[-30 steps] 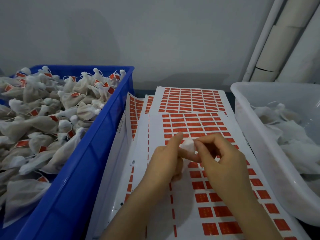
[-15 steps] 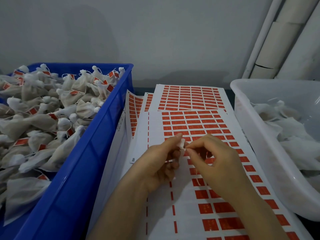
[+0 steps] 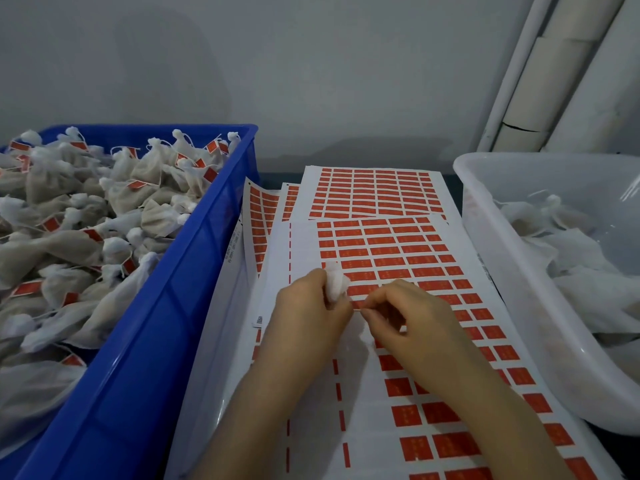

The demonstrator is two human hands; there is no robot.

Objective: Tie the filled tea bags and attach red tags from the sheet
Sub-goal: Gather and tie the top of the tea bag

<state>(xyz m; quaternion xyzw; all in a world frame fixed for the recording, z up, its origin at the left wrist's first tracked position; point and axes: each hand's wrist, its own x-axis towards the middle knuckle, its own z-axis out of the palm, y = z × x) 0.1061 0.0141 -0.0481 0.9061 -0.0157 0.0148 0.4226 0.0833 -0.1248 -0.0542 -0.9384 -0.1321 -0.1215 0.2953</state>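
1. A plain grey wall (image 3: 277, 71) is filling the background across the top.
2. White pipes (image 3: 568, 74) are running at a slant down the wall's right side; one is showing a dark seam near its lower end.
3. A strip of dark desk (image 3: 280, 176) is showing at the foot of the wall.
4. A soft shadow is lying on the wall at the left.

Tea bag (image 3: 335, 282) mostly hidden in left hand (image 3: 308, 313); tag print unreadable
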